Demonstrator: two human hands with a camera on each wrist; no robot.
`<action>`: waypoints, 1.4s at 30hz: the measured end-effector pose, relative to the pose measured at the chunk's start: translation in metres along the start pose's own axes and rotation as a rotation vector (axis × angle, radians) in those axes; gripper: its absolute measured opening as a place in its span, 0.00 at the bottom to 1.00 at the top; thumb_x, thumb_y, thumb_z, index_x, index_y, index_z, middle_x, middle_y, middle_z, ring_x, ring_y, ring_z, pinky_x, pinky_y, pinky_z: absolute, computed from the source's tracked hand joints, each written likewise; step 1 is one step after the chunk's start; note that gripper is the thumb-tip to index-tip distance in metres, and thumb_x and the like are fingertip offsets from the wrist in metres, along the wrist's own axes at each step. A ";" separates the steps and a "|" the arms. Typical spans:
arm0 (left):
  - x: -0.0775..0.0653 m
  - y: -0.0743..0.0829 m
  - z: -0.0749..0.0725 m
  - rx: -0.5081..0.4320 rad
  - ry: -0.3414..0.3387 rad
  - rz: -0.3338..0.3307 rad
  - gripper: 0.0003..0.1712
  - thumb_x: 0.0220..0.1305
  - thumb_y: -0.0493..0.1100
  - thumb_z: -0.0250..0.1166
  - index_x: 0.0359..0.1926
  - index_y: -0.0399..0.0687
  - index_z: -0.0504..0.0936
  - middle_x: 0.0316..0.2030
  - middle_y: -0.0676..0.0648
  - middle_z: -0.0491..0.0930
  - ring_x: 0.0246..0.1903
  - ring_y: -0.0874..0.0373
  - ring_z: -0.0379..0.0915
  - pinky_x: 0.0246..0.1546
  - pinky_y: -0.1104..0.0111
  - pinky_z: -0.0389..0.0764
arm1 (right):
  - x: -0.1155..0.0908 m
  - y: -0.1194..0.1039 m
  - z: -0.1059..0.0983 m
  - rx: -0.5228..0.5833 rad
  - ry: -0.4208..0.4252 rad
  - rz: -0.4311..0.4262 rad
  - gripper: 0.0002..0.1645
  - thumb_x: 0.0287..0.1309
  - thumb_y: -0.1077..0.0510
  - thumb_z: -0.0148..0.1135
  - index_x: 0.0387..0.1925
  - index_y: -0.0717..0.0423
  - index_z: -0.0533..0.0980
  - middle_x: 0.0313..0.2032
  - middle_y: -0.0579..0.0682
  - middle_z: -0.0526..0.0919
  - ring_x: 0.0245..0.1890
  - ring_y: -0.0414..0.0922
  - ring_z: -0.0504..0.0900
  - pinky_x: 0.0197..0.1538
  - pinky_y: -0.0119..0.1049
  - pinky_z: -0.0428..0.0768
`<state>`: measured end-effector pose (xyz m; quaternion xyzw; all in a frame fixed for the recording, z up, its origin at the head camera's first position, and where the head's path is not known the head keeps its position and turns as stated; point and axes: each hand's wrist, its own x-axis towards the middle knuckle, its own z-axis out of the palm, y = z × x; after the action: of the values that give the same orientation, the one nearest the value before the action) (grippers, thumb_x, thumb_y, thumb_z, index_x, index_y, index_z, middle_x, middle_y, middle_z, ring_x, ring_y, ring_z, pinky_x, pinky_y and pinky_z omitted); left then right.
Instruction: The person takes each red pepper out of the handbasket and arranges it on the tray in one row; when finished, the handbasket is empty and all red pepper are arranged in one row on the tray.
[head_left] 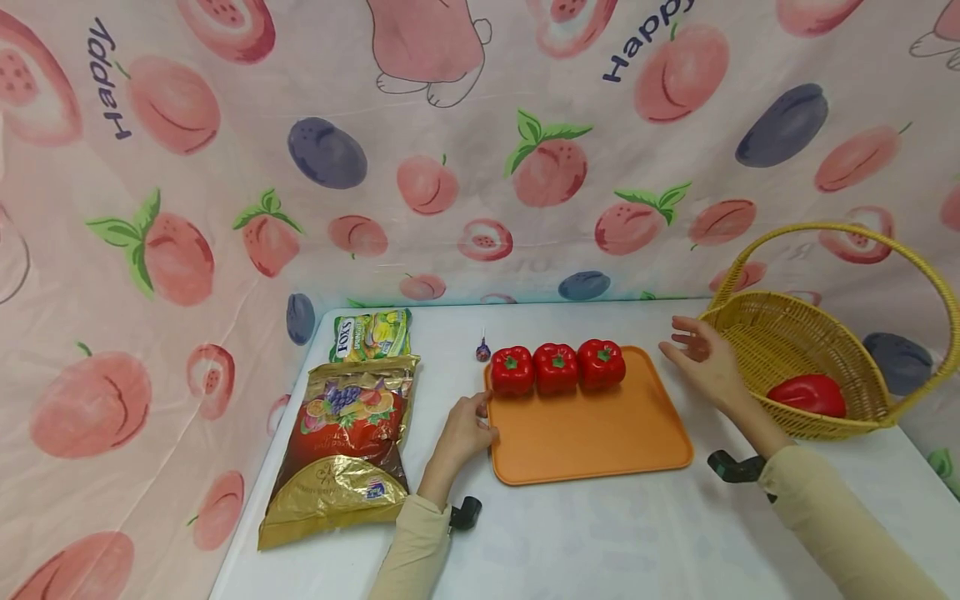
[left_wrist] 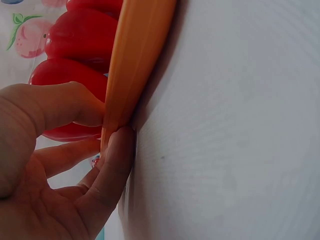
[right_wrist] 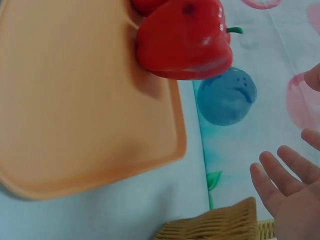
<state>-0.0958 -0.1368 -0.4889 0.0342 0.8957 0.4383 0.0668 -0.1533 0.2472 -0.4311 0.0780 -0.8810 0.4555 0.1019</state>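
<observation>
Three red bell peppers (head_left: 556, 368) stand in a row along the far side of an orange tray (head_left: 592, 437). My left hand (head_left: 461, 429) is at the tray's left edge; in the left wrist view the thumb and fingers pinch its rim (left_wrist: 131, 65). Between the tray and a yellow wicker basket (head_left: 757, 333), my right hand (head_left: 708, 367) hovers with its fingers spread and nothing in them. One more red pepper (head_left: 810, 395) lies inside the basket. The right wrist view shows the end pepper (right_wrist: 185, 42) at the tray's corner.
To the left of the tray lies a large gold and red bag with fruit pictures (head_left: 348, 437). A smaller green and yellow FOX'S packet (head_left: 372, 334) sits behind it. A small wrapped lollipop (head_left: 483, 350) lies near the tray's far left corner. Fruit-print cloth hangs behind the white table.
</observation>
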 end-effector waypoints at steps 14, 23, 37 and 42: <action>0.000 -0.001 0.001 -0.007 0.002 -0.003 0.37 0.47 0.30 0.69 0.62 0.33 0.74 0.35 0.45 0.72 0.28 0.58 0.71 0.27 0.70 0.76 | 0.007 0.000 -0.030 -0.030 0.004 -0.011 0.31 0.65 0.50 0.62 0.64 0.61 0.69 0.55 0.60 0.75 0.50 0.42 0.75 0.46 0.14 0.68; 0.000 0.001 0.000 -0.004 -0.002 -0.014 0.37 0.47 0.31 0.70 0.63 0.34 0.74 0.35 0.45 0.72 0.29 0.57 0.70 0.28 0.69 0.75 | 0.008 0.003 -0.043 -0.039 0.008 -0.014 0.31 0.66 0.52 0.61 0.64 0.64 0.69 0.52 0.65 0.77 0.45 0.22 0.70 0.45 0.14 0.67; -0.001 0.002 0.000 0.002 -0.006 -0.013 0.37 0.47 0.30 0.69 0.63 0.34 0.74 0.35 0.45 0.72 0.29 0.57 0.69 0.27 0.70 0.74 | 0.010 0.013 -0.066 -0.100 0.014 0.049 0.31 0.65 0.47 0.61 0.62 0.62 0.71 0.54 0.59 0.76 0.46 0.26 0.69 0.42 0.15 0.67; 0.000 0.001 0.000 0.004 -0.002 -0.016 0.37 0.47 0.30 0.69 0.63 0.34 0.74 0.35 0.45 0.72 0.29 0.57 0.69 0.27 0.70 0.74 | 0.012 0.022 -0.075 -0.110 0.041 0.061 0.30 0.65 0.46 0.61 0.60 0.62 0.73 0.51 0.52 0.78 0.43 0.24 0.69 0.41 0.16 0.67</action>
<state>-0.0954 -0.1358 -0.4881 0.0276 0.8966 0.4361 0.0713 -0.1617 0.3206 -0.4035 0.0359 -0.9043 0.4109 0.1100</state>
